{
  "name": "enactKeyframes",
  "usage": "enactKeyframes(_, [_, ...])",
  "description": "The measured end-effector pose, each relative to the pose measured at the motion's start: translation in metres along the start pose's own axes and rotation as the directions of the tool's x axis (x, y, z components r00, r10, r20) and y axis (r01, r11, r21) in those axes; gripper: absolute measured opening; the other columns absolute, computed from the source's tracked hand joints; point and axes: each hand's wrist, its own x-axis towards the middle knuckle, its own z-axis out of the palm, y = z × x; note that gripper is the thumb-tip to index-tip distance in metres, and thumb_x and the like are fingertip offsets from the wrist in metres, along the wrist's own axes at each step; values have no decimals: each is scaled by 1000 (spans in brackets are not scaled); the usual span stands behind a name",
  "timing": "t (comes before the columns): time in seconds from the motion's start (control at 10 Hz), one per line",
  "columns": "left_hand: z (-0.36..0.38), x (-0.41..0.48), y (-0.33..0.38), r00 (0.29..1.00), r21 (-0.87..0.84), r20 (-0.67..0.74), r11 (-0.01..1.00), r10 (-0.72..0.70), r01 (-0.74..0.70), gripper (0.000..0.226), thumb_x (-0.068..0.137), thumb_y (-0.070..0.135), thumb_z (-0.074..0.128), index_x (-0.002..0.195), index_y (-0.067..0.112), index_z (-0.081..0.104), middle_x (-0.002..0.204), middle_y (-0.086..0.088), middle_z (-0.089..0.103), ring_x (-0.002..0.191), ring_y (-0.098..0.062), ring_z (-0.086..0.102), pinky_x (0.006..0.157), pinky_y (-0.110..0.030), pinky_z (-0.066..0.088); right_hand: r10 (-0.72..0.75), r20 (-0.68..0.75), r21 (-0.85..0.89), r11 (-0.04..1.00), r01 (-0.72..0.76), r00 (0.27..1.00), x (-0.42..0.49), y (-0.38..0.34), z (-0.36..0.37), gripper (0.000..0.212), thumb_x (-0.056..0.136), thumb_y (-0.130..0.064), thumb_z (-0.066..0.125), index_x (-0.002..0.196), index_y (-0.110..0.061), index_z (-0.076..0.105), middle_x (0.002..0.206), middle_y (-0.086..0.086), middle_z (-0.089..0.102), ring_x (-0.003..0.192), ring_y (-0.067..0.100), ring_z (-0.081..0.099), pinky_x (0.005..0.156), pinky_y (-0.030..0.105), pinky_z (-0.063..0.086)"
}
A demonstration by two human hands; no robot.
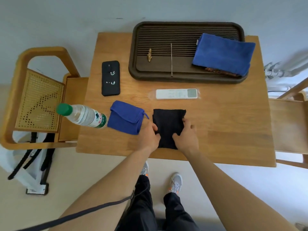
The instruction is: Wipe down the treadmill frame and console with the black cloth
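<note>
Pickup stage: left hand (149, 135) and right hand (186, 135) grip the folded black cloth (168, 120) by its left and right edges; next, probably, lift it off the wooden table (225, 130).

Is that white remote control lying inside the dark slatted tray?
No, the white remote control lies on the bare wooden table, just in front of the dark tray and apart from it.

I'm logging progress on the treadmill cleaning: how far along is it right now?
Barely begun. Done: nothing visibly; no treadmill is in view. In hand: the left hand and right hand grip the folded black cloth by its side edges on the wooden table. Left: lift it, reach the treadmill, wipe frame and console.
</note>
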Motion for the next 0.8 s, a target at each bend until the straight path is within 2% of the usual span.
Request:
enactKeyframes(0.1, [-13, 9, -3, 994, 15, -101, 999, 37, -36, 18, 94, 13, 65, 97, 24, 51, 101, 1, 64, 91, -19, 62, 71, -29, 46, -27, -47, -31, 999, 26, 999, 11, -19, 17, 62, 89, -18, 66, 142, -19, 36, 136, 13, 42, 97, 33, 62, 77, 40, 51])
enactKeyframes(0.2, [-39, 14, -5, 956, 192, -249, 975, 158, -111, 16, 94, 25, 64, 103, 23, 51, 102, 3, 57, 88, -17, 55, 65, -31, 41, 1, -93, -58, 998, -6, 996, 24, -40, 26, 63, 87, -20, 70, 139, -16, 37, 135, 13, 43, 107, 34, 59, 80, 41, 51])
enactKeyframes(0.3, [-57, 17, -16, 872, 503, -305, 842, 382, -193, 27, 88, 33, 67, 112, 21, 60, 122, -4, 55, 109, -26, 51, 73, -36, 49, -218, -239, -369, 922, 119, 946, 20, -48, 27, 71, 79, -26, 73, 139, -20, 36, 135, 13, 42, 116, 34, 48, 89, 43, 49])
enactKeyframes(0.4, [-63, 24, -31, 950, 490, -215, 866, 228, -97, 50, 90, 38, 65, 137, 24, 51, 154, -10, 34, 137, -40, 33, 99, -49, 47, -520, -20, -587, 697, 411, 854, 16, -42, 36, 69, 86, -38, 64, 147, -29, 35, 151, 11, 35, 134, 34, 36, 102, 48, 42])
enactKeyframes(0.5, [-59, 27, -37, 987, 450, -118, 892, 109, -44, 60, 95, 41, 57, 150, 27, 37, 161, -9, 18, 135, -41, 29, 98, -45, 46, -475, 159, -636, 621, 458, 866, 22, -36, 47, 67, 96, -44, 50, 156, -32, 22, 164, 9, 19, 148, 33, 19, 116, 50, 27])
enactKeyframes(0.6, [-58, 28, -32, 991, 450, -100, 893, 87, -33, 62, 95, 44, 55, 152, 30, 33, 160, -9, 18, 133, -38, 31, 88, -42, 50, -428, 172, -653, 625, 428, 887, 28, -45, 47, 67, 97, -45, 45, 157, -33, 18, 165, 9, 16, 149, 33, 16, 117, 49, 24])
enactKeyframes(0.7, [-70, 27, -19, 998, 474, -43, 880, 42, -17, 61, 96, 46, 53, 151, 29, 34, 158, -8, 22, 133, -38, 35, 87, -43, 49, -376, 221, -649, 632, 423, 900, 26, -59, 35, 65, 96, -46, 48, 155, -33, 23, 162, 9, 20, 146, 34, 20, 115, 50, 28])
enactKeyframes(0.8, [-91, 24, -4, 1000, 498, 12, 867, 17, -21, 60, 97, 47, 52, 151, 26, 37, 155, -9, 33, 135, -40, 38, 97, -48, 46, -376, 202, -604, 679, 418, 904, 25, -81, 7, 59, 96, -42, 49, 151, -30, 32, 156, 8, 31, 139, 33, 32, 109, 48, 36])
